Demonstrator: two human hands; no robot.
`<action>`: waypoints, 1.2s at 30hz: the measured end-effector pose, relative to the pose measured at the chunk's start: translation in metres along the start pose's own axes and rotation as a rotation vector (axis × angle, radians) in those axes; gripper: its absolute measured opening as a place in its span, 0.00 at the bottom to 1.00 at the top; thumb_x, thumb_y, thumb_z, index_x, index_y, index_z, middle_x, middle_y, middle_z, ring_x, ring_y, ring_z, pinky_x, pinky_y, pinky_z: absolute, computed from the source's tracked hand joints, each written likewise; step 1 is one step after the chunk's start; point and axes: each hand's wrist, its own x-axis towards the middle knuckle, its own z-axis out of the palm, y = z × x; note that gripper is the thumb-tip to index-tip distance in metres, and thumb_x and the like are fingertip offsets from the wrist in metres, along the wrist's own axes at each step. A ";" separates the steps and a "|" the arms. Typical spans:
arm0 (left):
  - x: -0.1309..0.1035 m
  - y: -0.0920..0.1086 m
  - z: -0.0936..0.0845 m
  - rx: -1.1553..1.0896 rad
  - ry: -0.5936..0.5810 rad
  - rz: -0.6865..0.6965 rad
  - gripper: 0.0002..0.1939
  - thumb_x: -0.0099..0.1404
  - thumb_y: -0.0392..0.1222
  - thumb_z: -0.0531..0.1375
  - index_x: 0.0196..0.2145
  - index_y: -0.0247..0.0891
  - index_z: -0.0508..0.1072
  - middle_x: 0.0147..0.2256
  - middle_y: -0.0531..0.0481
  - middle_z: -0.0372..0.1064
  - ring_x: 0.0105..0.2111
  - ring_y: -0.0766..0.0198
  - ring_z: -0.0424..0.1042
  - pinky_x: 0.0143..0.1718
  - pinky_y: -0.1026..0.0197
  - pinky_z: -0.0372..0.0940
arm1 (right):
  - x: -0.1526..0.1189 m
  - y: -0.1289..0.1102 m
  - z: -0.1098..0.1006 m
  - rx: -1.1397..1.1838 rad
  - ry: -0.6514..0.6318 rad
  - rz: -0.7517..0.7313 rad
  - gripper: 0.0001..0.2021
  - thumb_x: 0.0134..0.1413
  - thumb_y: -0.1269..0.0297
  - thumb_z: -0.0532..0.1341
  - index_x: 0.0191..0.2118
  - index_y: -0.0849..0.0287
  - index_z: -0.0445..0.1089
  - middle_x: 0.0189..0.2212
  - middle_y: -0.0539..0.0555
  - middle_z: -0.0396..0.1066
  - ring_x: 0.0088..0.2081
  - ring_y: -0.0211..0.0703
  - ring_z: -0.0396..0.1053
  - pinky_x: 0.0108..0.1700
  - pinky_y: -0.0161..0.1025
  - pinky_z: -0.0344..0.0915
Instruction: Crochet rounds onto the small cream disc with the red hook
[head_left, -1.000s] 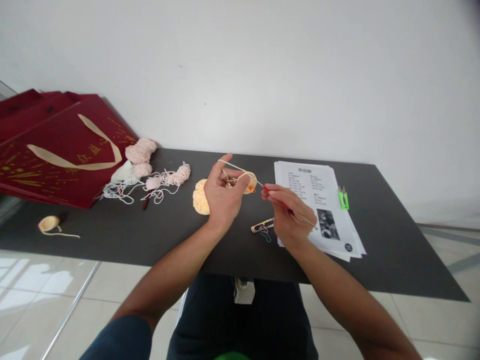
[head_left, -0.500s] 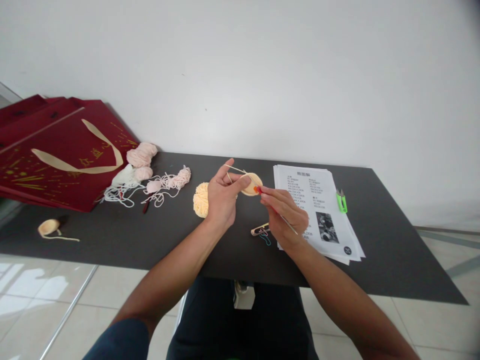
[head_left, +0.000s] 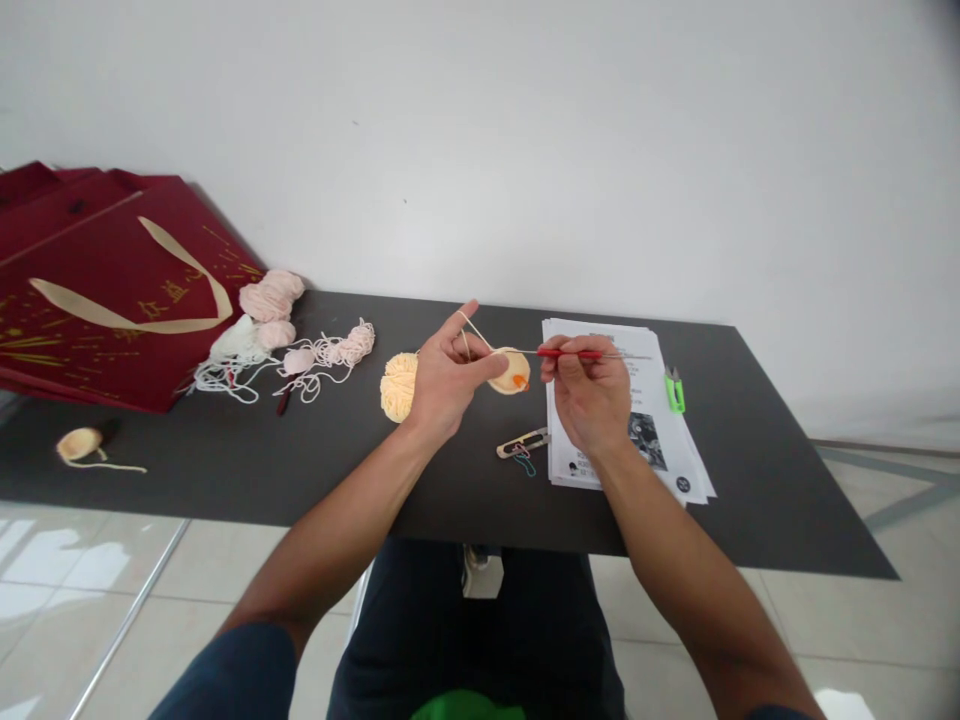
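My left hand (head_left: 448, 378) pinches a round pale-yellow crocheted piece (head_left: 504, 368) between thumb and fingers, its index finger raised with a strand of yarn looped over it. An orange marker (head_left: 520, 382) sits at the lower right of the piece. In my right hand (head_left: 589, 390) is a crochet hook with a red grip (head_left: 570, 354), held level, its metal tip pointing left to the top edge of the piece. Beside my left wrist lies a yellow yarn ball (head_left: 398, 387).
Printed sheets (head_left: 637, 400) lie under my right hand, green snips (head_left: 674, 390) on their right edge. Yellowish snips (head_left: 523, 443) with small markers lie nearer me. Pink and white yarn (head_left: 271, 296), red bags (head_left: 112, 290) and a small crocheted piece (head_left: 79, 444) are on the left.
My right hand has turned and moved right and up, and the hook now points left at the piece's edge instead of down to the right. The orange marker shows more fully.
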 end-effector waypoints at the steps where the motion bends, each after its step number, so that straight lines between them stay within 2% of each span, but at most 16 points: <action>1: -0.001 0.000 0.000 0.024 -0.007 0.001 0.51 0.46 0.33 0.74 0.67 0.34 0.64 0.25 0.61 0.73 0.23 0.73 0.66 0.29 0.66 0.63 | 0.002 -0.001 -0.002 -0.022 -0.008 -0.014 0.10 0.55 0.59 0.73 0.37 0.53 0.72 0.36 0.49 0.81 0.28 0.33 0.73 0.31 0.34 0.72; 5: -0.001 0.001 -0.001 0.068 -0.013 -0.009 0.52 0.45 0.31 0.73 0.68 0.33 0.63 0.25 0.59 0.74 0.23 0.72 0.67 0.27 0.66 0.62 | 0.003 -0.007 -0.008 -0.110 -0.055 -0.118 0.09 0.56 0.60 0.73 0.36 0.53 0.72 0.35 0.48 0.81 0.28 0.34 0.73 0.30 0.35 0.70; 11: 0.000 -0.003 -0.003 0.148 -0.009 0.016 0.49 0.47 0.32 0.72 0.67 0.35 0.65 0.27 0.57 0.76 0.23 0.70 0.69 0.28 0.65 0.65 | -0.001 -0.020 -0.003 -0.313 -0.070 -0.232 0.05 0.61 0.61 0.69 0.35 0.52 0.73 0.35 0.49 0.81 0.26 0.35 0.72 0.30 0.38 0.71; 17: -0.009 -0.002 0.001 0.383 0.103 0.248 0.42 0.53 0.35 0.71 0.66 0.40 0.68 0.28 0.57 0.76 0.23 0.69 0.67 0.26 0.65 0.62 | -0.011 -0.020 0.000 -0.481 -0.098 -0.450 0.04 0.62 0.67 0.67 0.36 0.49 0.75 0.35 0.51 0.83 0.36 0.43 0.79 0.37 0.44 0.75; 20: -0.012 -0.003 0.004 0.427 0.141 0.320 0.41 0.54 0.34 0.69 0.66 0.41 0.68 0.28 0.57 0.75 0.25 0.69 0.67 0.28 0.64 0.64 | -0.015 -0.020 0.001 -0.543 -0.139 -0.496 0.07 0.62 0.69 0.66 0.39 0.47 0.76 0.37 0.51 0.83 0.38 0.44 0.80 0.39 0.47 0.75; 24: -0.013 -0.007 0.005 0.407 0.154 0.363 0.39 0.55 0.32 0.66 0.65 0.43 0.69 0.27 0.59 0.73 0.23 0.70 0.65 0.27 0.64 0.63 | -0.019 -0.023 0.008 -0.546 -0.103 -0.483 0.04 0.62 0.65 0.67 0.36 0.48 0.76 0.36 0.51 0.83 0.37 0.45 0.80 0.37 0.46 0.75; 27: -0.011 -0.008 0.004 0.335 0.111 0.385 0.39 0.53 0.31 0.66 0.63 0.44 0.70 0.26 0.59 0.71 0.24 0.69 0.66 0.27 0.64 0.64 | -0.017 -0.025 0.012 -0.388 -0.005 -0.370 0.04 0.61 0.63 0.68 0.34 0.51 0.74 0.34 0.51 0.82 0.30 0.40 0.77 0.30 0.41 0.72; 31: -0.006 -0.005 0.000 0.209 -0.016 0.252 0.40 0.51 0.32 0.68 0.63 0.42 0.70 0.26 0.58 0.71 0.24 0.69 0.67 0.25 0.65 0.64 | -0.011 -0.023 0.009 -0.195 0.044 -0.198 0.08 0.58 0.59 0.72 0.36 0.52 0.73 0.34 0.49 0.81 0.25 0.35 0.71 0.27 0.37 0.69; 36: 0.000 -0.004 -0.006 0.110 -0.123 0.142 0.39 0.50 0.32 0.69 0.61 0.42 0.72 0.27 0.58 0.73 0.21 0.72 0.65 0.22 0.66 0.62 | -0.006 -0.022 0.001 -0.105 0.023 -0.107 0.09 0.57 0.60 0.72 0.37 0.53 0.71 0.34 0.49 0.81 0.26 0.34 0.71 0.27 0.35 0.68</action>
